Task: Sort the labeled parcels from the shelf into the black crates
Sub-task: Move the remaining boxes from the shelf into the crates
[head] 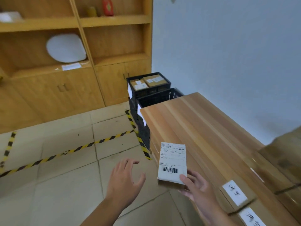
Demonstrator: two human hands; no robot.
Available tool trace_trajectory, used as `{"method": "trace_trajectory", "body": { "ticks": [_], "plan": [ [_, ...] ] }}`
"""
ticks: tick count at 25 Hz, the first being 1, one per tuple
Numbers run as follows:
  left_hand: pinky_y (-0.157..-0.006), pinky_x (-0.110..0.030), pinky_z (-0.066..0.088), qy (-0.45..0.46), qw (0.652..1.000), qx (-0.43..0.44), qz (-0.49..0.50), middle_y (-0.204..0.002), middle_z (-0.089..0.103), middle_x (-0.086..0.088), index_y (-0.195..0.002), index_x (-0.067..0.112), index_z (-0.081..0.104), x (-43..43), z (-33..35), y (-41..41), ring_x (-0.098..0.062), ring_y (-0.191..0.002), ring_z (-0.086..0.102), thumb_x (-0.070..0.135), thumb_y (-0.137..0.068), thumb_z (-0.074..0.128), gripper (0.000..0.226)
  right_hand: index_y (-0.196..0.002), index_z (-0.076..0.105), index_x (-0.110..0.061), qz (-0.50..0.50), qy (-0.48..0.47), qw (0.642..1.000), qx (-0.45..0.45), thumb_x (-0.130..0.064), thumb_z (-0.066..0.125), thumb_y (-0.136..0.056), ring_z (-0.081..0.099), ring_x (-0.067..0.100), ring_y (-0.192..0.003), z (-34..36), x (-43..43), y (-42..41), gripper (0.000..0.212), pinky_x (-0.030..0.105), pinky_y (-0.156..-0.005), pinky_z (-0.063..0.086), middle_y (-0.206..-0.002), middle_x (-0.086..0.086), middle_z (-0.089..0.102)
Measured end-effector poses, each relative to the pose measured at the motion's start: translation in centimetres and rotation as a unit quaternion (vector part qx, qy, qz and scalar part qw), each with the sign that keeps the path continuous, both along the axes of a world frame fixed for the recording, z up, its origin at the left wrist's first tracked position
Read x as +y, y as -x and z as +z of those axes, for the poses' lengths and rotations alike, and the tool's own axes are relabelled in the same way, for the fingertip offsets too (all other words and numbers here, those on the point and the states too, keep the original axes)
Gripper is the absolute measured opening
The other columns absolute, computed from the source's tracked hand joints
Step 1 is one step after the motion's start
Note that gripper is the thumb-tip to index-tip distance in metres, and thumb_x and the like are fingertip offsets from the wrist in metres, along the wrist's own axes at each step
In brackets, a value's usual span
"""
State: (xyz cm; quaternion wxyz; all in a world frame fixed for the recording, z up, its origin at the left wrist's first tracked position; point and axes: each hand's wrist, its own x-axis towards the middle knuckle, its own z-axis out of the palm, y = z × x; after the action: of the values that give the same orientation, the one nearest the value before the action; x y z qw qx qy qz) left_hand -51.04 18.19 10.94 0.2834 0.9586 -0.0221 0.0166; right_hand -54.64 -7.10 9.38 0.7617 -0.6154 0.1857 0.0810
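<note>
My right hand (197, 189) holds a small brown parcel (172, 162) by its near end, thumb on its white barcode label, at the front edge of the wooden table (203, 124). My left hand (125, 178) hovers to the left over the floor, fingers loosely curled and holding nothing. Two black crates stand past the table's far end: the far crate (149, 84) holds several labelled brown parcels, and the near crate (160, 97) is partly hidden by the table. On the wooden shelf (78, 67) lie a white padded parcel (65, 48) and a flat labelled parcel (71, 66).
Brown boxes with handwritten white labels (234, 193) lie on the table at the lower right, and a larger cardboard box (283, 159) sits behind them. Yellow-black tape (91, 144) marks the tiled floor. A red item (107, 7) stands on an upper shelf.
</note>
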Motion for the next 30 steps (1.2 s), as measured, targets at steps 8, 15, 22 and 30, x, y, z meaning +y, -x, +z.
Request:
{"method": "trace_trajectory", "body": {
  "ticks": [8, 15, 22, 30],
  "plan": [
    [-0.107, -0.019, 0.032, 0.022, 1.0, 0.013, 0.008, -0.125, 0.042, 0.03, -0.127, 0.041, 0.048, 9.1, -1.6, -4.5, 0.004, -0.122, 0.041, 0.05, -0.096, 0.054, 0.034, -0.125, 0.065, -0.015, 0.0, -0.01, 1.0, 0.014, -0.018, 0.074, -0.088, 0.075, 0.028, -0.105, -0.2, 8.9, -7.5, 0.038, 0.052, -0.104, 0.052, -0.107, 0.007, 0.08],
    [-0.108, -0.017, 0.029, -0.007, 1.0, 0.005, 0.022, -0.125, 0.043, 0.028, -0.128, 0.04, 0.05, 12.2, -2.7, -10.1, 0.004, -0.122, 0.041, 0.053, -0.095, 0.052, 0.036, -0.123, 0.066, -0.017, -0.01, 0.018, 0.999, 0.041, -0.017, 0.074, -0.091, 0.069, 0.033, -0.115, -2.2, 11.9, -14.9, 0.033, 0.054, -0.109, 0.048, -0.106, 0.002, 0.08],
    [-0.106, -0.014, 0.026, -0.04, 0.998, 0.013, 0.046, -0.127, 0.041, 0.027, -0.132, 0.038, 0.05, 12.9, -2.5, -20.9, 0.006, -0.121, 0.038, 0.053, -0.096, 0.051, 0.039, -0.122, 0.065, -0.017, 0.026, -0.006, 0.999, 0.041, -0.02, 0.077, -0.087, 0.071, 0.027, -0.112, -4.0, 13.7, -27.1, 0.037, 0.055, -0.107, 0.049, -0.107, 0.002, 0.08],
    [-0.106, -0.016, 0.024, -0.068, 0.994, 0.009, 0.082, -0.128, 0.042, 0.024, -0.133, 0.034, 0.053, 14.3, -1.3, -32.8, 0.002, -0.126, 0.04, 0.049, -0.095, 0.056, 0.04, -0.123, 0.063, -0.017, 0.098, -0.008, 0.994, 0.042, -0.02, 0.075, -0.09, 0.072, 0.023, -0.109, -3.6, 15.5, -39.7, 0.035, 0.053, -0.104, 0.053, -0.107, -0.001, 0.08]
  ]
}}
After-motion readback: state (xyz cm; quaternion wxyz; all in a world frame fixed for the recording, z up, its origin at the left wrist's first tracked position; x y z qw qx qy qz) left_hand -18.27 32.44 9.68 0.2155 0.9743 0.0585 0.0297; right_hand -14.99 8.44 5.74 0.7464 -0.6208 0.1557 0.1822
